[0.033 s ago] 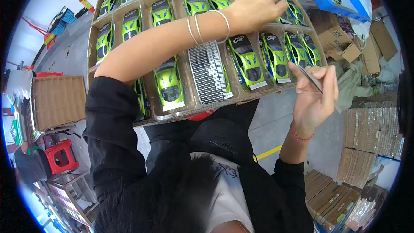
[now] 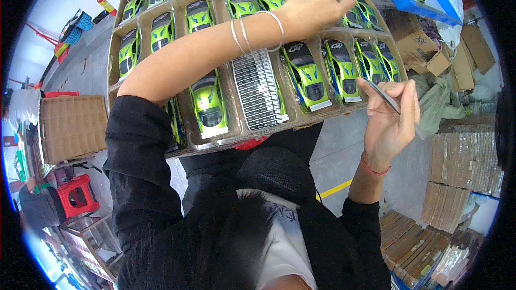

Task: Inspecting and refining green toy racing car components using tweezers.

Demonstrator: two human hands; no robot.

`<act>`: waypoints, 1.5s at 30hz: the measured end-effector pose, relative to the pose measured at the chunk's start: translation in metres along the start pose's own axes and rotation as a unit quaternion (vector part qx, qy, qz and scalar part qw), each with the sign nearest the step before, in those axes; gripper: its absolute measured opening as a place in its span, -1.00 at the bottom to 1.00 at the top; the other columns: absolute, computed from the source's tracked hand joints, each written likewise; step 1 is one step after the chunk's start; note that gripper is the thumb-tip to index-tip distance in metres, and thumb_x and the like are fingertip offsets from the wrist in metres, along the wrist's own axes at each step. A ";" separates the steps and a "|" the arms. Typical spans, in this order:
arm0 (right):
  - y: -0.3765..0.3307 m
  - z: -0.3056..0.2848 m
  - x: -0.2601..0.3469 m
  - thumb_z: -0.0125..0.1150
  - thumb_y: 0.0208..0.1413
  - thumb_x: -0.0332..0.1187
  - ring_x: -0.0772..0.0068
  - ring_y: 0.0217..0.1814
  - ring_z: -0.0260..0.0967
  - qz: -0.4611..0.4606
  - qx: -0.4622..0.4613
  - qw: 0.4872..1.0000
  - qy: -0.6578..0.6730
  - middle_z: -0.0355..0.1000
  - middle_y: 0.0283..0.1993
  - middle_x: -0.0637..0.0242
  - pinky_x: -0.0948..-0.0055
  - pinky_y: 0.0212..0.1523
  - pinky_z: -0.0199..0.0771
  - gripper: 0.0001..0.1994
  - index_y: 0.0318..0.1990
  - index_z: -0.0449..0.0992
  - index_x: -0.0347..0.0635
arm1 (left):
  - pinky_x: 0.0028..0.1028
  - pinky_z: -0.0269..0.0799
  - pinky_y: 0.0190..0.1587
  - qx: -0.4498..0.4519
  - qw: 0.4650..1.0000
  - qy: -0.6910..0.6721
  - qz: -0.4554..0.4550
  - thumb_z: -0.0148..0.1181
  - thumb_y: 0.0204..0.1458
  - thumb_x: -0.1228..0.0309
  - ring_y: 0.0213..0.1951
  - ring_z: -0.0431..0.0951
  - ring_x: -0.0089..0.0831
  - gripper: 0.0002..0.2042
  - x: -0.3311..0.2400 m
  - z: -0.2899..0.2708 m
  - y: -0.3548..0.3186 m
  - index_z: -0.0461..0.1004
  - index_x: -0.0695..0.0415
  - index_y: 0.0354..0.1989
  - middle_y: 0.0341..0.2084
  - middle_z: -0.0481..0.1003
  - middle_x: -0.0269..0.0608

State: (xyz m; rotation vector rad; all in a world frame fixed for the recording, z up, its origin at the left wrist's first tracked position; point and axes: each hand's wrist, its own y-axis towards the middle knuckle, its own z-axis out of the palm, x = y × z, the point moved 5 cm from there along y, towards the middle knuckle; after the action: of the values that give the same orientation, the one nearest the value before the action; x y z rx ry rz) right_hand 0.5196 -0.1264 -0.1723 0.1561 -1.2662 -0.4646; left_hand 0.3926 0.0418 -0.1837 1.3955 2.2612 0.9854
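Observation:
A big cardboard tray (image 2: 318, 113) with clear plastic compartments lies before me, filled with rows of green toy cars (image 2: 306, 75) with black and blue markings. My left hand (image 2: 314, 11) reaches across it to the far right, fingers curled and pressed down beside a toy car (image 2: 352, 19). What the fingertips hold, if anything, is hidden. Below my left forearm, a white sheet of small black-printed stickers (image 2: 255, 94) rests over one car. My right hand (image 2: 392, 113) is off the tray's near right corner, pinching a thin dark metal tool that looks like tweezers (image 2: 380, 94).
Past the far right corner stands a blue bin (image 2: 414, 0) with more cars. Open cardboard boxes (image 2: 422, 48) and stacked flat cardboard (image 2: 457, 161) line the right side. At left are another divided tray (image 2: 72, 129), a red stool (image 2: 78, 193) and a person in dark clothes (image 2: 40, 204).

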 end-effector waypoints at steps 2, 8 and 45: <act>0.004 -0.011 -0.005 -0.23 0.43 -0.22 0.37 -0.59 0.33 0.005 0.004 1.000 0.014 0.37 -0.56 0.11 0.22 -0.21 0.55 -0.60 -0.37 0.37 -0.33 | -0.16 0.54 -0.26 0.027 0.995 -0.064 -0.077 0.26 0.06 0.25 -0.29 0.61 -0.01 -0.53 0.020 0.009 -0.005 0.34 0.08 0.15 -0.33 0.59 0.03; 0.002 0.003 -0.022 -0.18 0.41 -0.23 0.41 -0.59 0.34 0.062 0.086 0.994 0.011 0.35 -0.57 0.17 0.04 -0.04 0.56 -0.60 -0.39 0.39 -0.36 | -0.22 0.50 -0.02 0.226 0.962 -0.144 -0.050 0.30 0.01 0.37 -0.16 0.60 -0.04 -0.68 0.052 -0.024 -0.038 0.55 0.16 -0.04 -0.15 0.59 -0.01; -0.047 0.069 -0.070 0.03 0.34 -0.29 0.62 -0.62 0.34 0.162 0.238 0.939 -0.187 0.46 -0.59 0.26 0.63 -0.57 0.29 -0.66 -0.41 0.52 -0.35 | -0.53 0.59 -0.24 -0.032 0.953 -0.215 -0.211 0.44 -0.19 0.63 -0.29 0.68 -0.37 -0.67 -0.065 -0.200 -0.121 0.58 0.40 -0.17 -0.33 0.63 0.07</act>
State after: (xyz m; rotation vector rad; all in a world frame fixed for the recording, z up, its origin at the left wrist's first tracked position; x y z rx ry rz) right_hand 0.4269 -0.1292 -0.2301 0.2695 -1.7313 0.1145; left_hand 0.2282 -0.1287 -0.1299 0.9252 2.0459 0.5456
